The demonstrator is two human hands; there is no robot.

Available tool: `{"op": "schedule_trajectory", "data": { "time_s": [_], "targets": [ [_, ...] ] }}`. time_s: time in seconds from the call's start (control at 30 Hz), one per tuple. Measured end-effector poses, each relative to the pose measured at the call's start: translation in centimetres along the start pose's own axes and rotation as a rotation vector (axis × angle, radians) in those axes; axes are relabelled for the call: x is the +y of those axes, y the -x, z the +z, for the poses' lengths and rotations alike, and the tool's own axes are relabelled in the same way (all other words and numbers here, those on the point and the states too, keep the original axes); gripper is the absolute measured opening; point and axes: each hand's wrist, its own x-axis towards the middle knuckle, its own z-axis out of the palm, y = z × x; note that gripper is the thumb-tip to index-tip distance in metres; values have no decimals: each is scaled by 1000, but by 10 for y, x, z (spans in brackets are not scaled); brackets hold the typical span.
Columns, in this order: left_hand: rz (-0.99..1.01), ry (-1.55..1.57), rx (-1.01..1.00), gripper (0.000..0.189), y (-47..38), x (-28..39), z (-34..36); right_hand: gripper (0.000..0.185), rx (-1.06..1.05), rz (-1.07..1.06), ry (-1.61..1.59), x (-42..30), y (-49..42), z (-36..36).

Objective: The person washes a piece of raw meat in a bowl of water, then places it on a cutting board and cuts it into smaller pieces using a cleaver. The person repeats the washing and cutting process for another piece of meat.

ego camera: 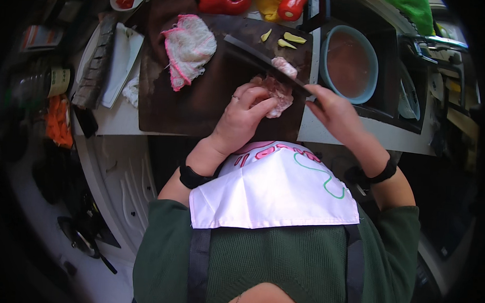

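Observation:
On the dark cutting board (179,113), my left hand (241,115) presses its curled fingers on a piece of raw meat (282,101). My right hand (340,117) grips the handle end of a long dark-bladed knife (250,51). The blade slants up to the left across the board, over the far side of the meat. Just beyond it, against the blade, lies a smaller pale chunk of meat (284,67). Several peeled yellowish pieces, perhaps garlic cloves (294,37), rest near the board's far right corner.
A crumpled white mesh cloth (192,49) with pink edging lies on the board's left. Red peppers (224,4) sit behind. To the right, a blue bowl (373,72) of cloudy pinkish liquid stands by the sink under a metal faucet (442,42). White dishes (123,63) are at left.

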Motion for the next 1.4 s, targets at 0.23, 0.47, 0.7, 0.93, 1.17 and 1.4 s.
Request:
{"op": "schedule_trajectory", "data": {
  "time_s": [0.23, 0.47, 0.7, 0.93, 1.17, 1.4],
  "targets": [
    [29, -149, 3, 41, 29, -10, -11, 30, -54, 254, -191, -29, 28, -32],
    [-99, -68, 18, 39, 22, -4, 3, 31, 27, 113, -114, -42, 64, -21],
    [15, -138, 63, 39, 18, -6, -1, 31, 5, 188, -87, -40, 84, -15],
    [55, -18, 54, 38, 14, -12, 1, 26, -161, 378, -212, -47, 69, -27],
    [-19, 45, 63, 35, 16, -14, 0, 20, -209, 227, -249, -44, 13, -26],
    [10, 42, 87, 36, 16, -16, 1, 26, -282, 374, -235, -49, 46, -55]
  ]
}}
